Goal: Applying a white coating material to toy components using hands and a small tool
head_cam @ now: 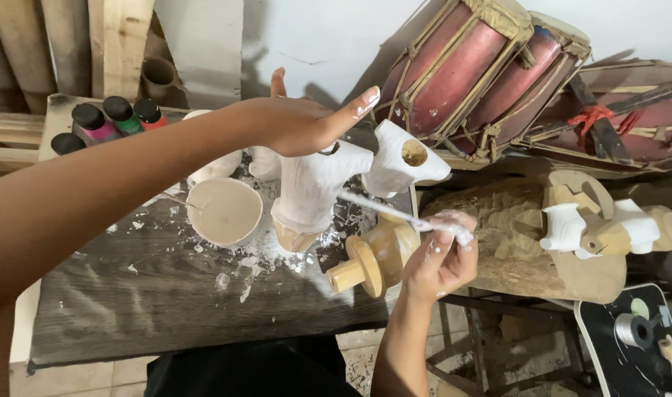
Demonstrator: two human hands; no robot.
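The left hand (295, 121) reaches across the table from the left with its fingers spread wide and flat, the palm resting on top of a white-painted wooden figure (314, 187) shaped like a short-sleeved torso. The figure stands upright near the middle of the dark wooden table (130, 294), its lower end still bare wood. Whether the thumb presses the far side of the figure cannot be told.

The right hand (439, 261) comes up from the near edge, fingers curled narrow around the handle of a thin brush (384, 209). The brush is coated white and slants up and left, its tip touching the right side of the figure. White paint smears the fingertips (461, 231) of this hand.

Just beside the figure on the right stands a second white piece (406, 162) with a round hole in its top. Near the right hand lies an unpainted wooden peg (372, 257) with a disc on it. Left of the figure sits a small bowl (224, 212) of pale paint, with white flakes scattered about it. At the far left corner stand paint bottles (119, 117) with dark caps. Far right, two red drums (490, 73) lean against the wall, and a carved wooden block (527, 235) carries small white and bare pieces.
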